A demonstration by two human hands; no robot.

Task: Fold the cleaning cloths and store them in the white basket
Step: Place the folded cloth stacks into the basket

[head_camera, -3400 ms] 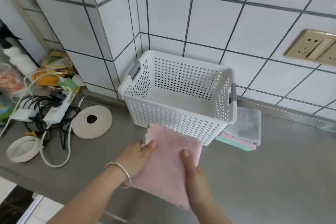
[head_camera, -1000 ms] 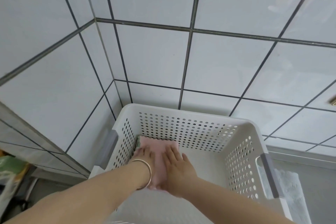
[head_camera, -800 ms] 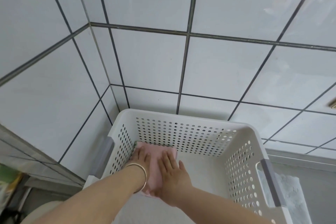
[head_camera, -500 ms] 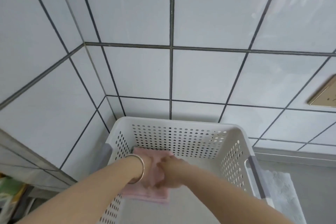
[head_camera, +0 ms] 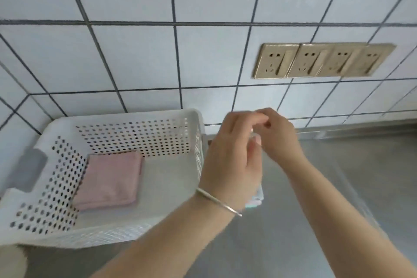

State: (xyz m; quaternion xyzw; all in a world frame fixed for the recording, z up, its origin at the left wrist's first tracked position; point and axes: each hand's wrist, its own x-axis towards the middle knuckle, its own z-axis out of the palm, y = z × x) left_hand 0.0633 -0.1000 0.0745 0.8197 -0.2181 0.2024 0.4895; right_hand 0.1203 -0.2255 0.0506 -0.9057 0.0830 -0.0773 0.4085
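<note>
1. Head view, compared with half a second back: your hands have left the white basket (head_camera: 198, 124) and gone to its right, above the steel counter (head_camera: 372, 176).
2. You left the folded pink cloth (head_camera: 110, 180) flat on the basket floor, in the far left corner against the perforated walls; nothing touches it.
3. Your left hand (head_camera: 232, 160) and right hand (head_camera: 279, 135) sit close together, fingers curled and apparently pinching a pale cloth (head_camera: 256, 198), mostly hidden behind the left hand; the blur leaves the grip unclear.
4. One cloth looks stored; you are probably picking up the next one to fold.
5. No brand, label or writing is readable; the gold wall sockets (head_camera: 320, 61) carry none.
</note>
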